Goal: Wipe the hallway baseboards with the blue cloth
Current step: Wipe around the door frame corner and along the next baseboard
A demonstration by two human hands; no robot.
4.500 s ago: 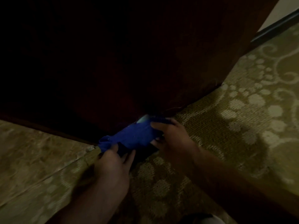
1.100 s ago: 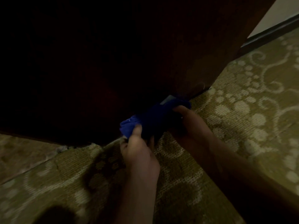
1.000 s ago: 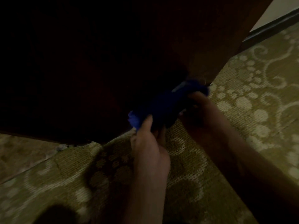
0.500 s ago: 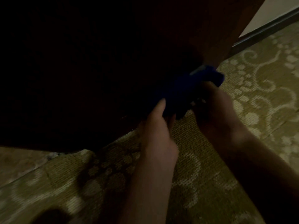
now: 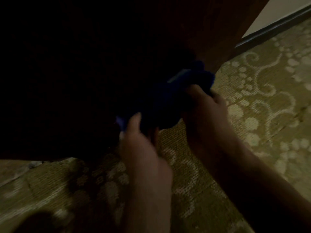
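The blue cloth [image 5: 170,98] is bunched against the bottom of a dark wooden panel [image 5: 223,36], low near the carpet. My left hand [image 5: 141,145] holds the cloth's near-left end, thumb on top. My right hand [image 5: 207,108] grips its far-right end close to the panel's corner. Much of the cloth sits in deep shadow. A dark baseboard [image 5: 272,25] runs along the pale wall at the top right, away from both hands.
Patterned olive carpet [image 5: 262,105] covers the floor on the right and in front. The dark panel fills the upper left of the view. A seam in the flooring [image 5: 33,163] lies at the lower left.
Both hands slid the cloth to the right along the panel's bottom edge, from its middle toward its right corner. The view is darker now.
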